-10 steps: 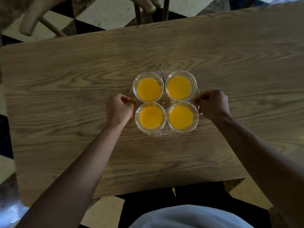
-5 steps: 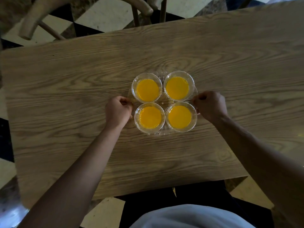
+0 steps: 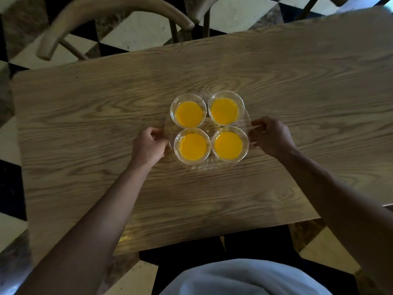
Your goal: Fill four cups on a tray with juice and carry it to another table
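Note:
Several clear cups of orange juice stand close together on a round clear glass tray (image 3: 202,168), which rests on the wooden table (image 3: 85,124). Two cups are at the far side (image 3: 188,114) (image 3: 225,111) and two at the near side (image 3: 192,145) (image 3: 228,145). My left hand (image 3: 148,146) is curled around the tray's left rim. My right hand (image 3: 271,139) pinches the right rim between thumb and fingers. Both forearms reach in from the near edge.
A curved wooden chair back (image 3: 102,15) stands beyond the table's far edge, with a second chair's frame (image 3: 204,9) beside it. The floor (image 3: 136,33) is black-and-white checkered. My body is against the table's near edge.
The tray and cups have stayed in place on the table. My right hand's fingers have loosened from a fist into a pinch on the rim, and my left hand has shifted slightly along its side.

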`<control>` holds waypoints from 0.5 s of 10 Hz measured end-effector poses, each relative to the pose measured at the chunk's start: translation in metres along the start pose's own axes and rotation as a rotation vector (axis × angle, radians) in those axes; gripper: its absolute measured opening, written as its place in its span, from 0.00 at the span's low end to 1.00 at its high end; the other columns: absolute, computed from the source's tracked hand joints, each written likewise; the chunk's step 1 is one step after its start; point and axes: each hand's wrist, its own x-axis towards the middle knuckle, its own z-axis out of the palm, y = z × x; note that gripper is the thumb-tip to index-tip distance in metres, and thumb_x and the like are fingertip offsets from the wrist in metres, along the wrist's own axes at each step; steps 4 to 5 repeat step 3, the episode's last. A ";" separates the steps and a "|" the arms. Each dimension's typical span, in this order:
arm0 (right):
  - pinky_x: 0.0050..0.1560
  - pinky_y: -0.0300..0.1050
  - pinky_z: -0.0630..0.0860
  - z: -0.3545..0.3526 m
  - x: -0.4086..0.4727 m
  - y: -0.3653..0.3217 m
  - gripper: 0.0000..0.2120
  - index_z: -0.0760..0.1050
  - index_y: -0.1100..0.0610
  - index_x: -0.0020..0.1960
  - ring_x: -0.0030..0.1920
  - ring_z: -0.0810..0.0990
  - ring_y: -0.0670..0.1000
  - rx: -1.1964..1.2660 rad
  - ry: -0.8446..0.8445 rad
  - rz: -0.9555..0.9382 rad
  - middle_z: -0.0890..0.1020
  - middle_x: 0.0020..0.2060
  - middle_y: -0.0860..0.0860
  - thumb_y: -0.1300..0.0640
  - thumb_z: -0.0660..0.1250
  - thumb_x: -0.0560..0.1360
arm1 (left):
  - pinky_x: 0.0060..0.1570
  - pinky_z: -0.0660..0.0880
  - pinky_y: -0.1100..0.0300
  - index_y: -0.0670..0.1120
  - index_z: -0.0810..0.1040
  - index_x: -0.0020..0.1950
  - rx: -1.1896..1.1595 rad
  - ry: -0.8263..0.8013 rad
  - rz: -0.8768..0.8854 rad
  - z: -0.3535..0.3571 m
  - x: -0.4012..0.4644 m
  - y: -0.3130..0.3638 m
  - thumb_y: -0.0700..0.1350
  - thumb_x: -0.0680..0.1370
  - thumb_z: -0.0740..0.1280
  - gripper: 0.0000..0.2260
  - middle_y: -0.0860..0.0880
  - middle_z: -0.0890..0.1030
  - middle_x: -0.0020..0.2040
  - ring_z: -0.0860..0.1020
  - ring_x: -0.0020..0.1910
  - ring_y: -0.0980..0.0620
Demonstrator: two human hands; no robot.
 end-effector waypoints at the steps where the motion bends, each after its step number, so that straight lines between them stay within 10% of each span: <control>1: 0.52 0.53 0.84 0.000 -0.009 0.001 0.17 0.82 0.54 0.61 0.44 0.88 0.53 -0.034 -0.004 -0.030 0.88 0.46 0.52 0.54 0.69 0.73 | 0.44 0.85 0.47 0.47 0.81 0.53 0.004 0.001 0.026 -0.005 -0.007 -0.004 0.43 0.74 0.72 0.08 0.49 0.85 0.41 0.85 0.39 0.47; 5: 0.57 0.41 0.74 -0.006 -0.031 0.001 0.18 0.81 0.55 0.65 0.60 0.83 0.56 -0.106 0.073 -0.038 0.86 0.58 0.53 0.50 0.71 0.76 | 0.53 0.83 0.45 0.51 0.79 0.53 0.092 0.010 0.114 -0.014 -0.019 -0.015 0.48 0.73 0.71 0.10 0.51 0.86 0.42 0.86 0.46 0.46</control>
